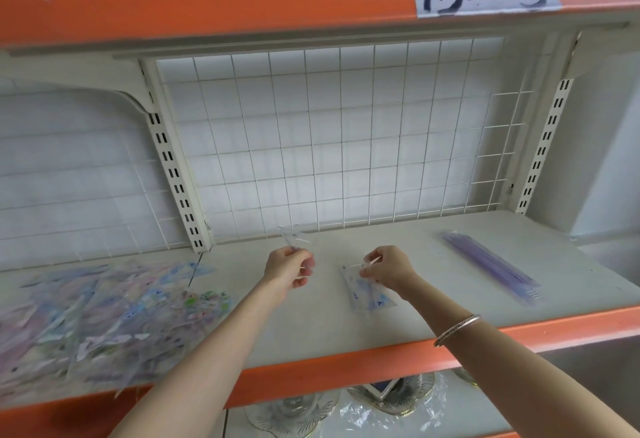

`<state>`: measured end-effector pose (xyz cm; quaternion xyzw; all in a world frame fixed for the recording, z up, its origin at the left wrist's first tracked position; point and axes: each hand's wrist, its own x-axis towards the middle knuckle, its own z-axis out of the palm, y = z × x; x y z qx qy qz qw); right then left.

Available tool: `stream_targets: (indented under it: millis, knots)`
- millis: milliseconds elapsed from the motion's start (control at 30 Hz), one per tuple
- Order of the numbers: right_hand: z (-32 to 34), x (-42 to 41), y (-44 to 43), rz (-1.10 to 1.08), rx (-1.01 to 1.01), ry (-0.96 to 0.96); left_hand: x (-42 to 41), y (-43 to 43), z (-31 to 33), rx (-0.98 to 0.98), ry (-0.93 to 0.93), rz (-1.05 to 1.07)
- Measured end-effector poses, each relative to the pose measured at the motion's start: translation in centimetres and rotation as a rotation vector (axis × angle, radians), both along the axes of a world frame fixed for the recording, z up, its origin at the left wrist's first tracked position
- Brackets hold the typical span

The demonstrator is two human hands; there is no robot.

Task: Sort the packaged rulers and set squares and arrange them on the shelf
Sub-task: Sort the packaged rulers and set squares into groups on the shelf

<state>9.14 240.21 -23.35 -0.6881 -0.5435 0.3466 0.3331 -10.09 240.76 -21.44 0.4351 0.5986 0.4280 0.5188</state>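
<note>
Left hand (289,266) pinches clear pack (290,238), tilted up toward back grid (311,132). Right hand (388,269) pinches set-square pack (369,294), flat mid-shelf (329,330) — purple ruler pack (491,266) at right, long axis back-left to front-right. Mixed pile (97,313) at left.

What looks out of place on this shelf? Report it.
The heap of packets at the left is a jumble, overlapping at all angles. The purple rulers at the right lie slanted to the shelf edge. No damage shows.
</note>
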Motion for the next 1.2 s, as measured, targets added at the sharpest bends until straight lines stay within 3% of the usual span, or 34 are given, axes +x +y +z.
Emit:
stream_targets:
  millis: [333, 533, 833, 1200]
  knots:
    - [0.0, -1.3, -0.2, -0.044, 0.008, -0.363, -3.5, -0.4, -0.8, -0.017, 0.111, -0.155]
    - [1.0, -5.0, -0.1, 0.046, 0.137, -0.214, -4.9, -0.4, -0.9, -0.018, 0.089, -0.178]
    - [1.8, -10.1, 0.1, 0.139, 0.099, 0.109, -7.0, -0.7, -0.8, -0.035, 0.016, -0.28]
    - [1.1, -12.2, 0.5, 0.155, -0.026, 0.081, -10.5, -0.9, -1.3, 0.012, 0.196, -0.157]
